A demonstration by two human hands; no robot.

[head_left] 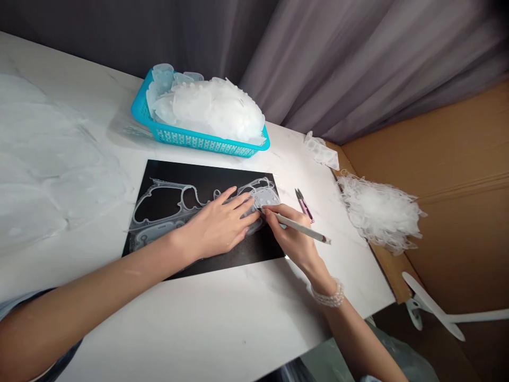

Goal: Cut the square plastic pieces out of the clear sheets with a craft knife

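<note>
A black mat (254, 253) lies on the table with a translucent plastic sheet (161, 216) on it, the left part of which has large cut-out openings. My left hand (217, 225) rests flat on the sheet, fingers spread. My right hand (292, 233) grips a slim white pen-shaped tool (304, 228) like a pen. Its dark tip meets the sheet's right end, close beside my left fingertips; the kind of tip is too small to make out. Under my left palm part of the sheet is hidden.
Behind the mat stands a blue basket (202, 139) heaped with translucent plastic pieces (214, 106). Small thread snips (304, 206) lie right of the mat. A tangled pile of plastic scraps (384, 212) sits at the right edge, a crumpled piece (322, 151) behind it. Large translucent sheets (51, 170) cover the left side.
</note>
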